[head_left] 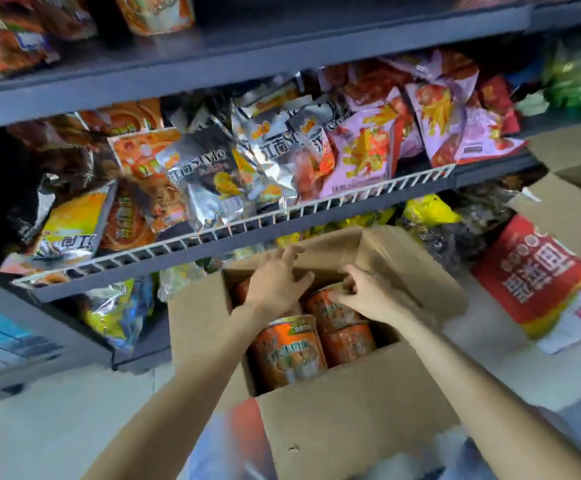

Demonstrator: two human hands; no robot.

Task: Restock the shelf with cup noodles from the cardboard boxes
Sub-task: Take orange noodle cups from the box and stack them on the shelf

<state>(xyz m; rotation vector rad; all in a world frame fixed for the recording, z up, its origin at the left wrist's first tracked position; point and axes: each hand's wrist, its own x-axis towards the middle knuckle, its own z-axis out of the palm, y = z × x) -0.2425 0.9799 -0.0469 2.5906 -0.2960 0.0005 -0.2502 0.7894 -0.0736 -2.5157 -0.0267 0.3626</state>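
An open cardboard box point(348, 410) stands on the floor in front of the shelf point(247, 233). Inside it lie several orange cup noodles; one point(287, 351) is at the near left and another point(327, 306) is farther back on the right. My right hand point(365, 292) grips the rim of that far right cup. My left hand point(278, 278) reaches over the far left of the box, fingers spread and touching the back flap point(334, 247); whether it holds a cup underneath is hidden. One more cup noodle point(157, 12) stands on the top shelf.
The middle shelf is packed with silver, orange and pink snack bags point(265, 161) behind a white wire rail point(317, 206). A red and white sack point(542, 275) lies on the floor at right, with more cardboard boxes point(580, 188) behind it. A grey crate point(12, 341) sits at left.
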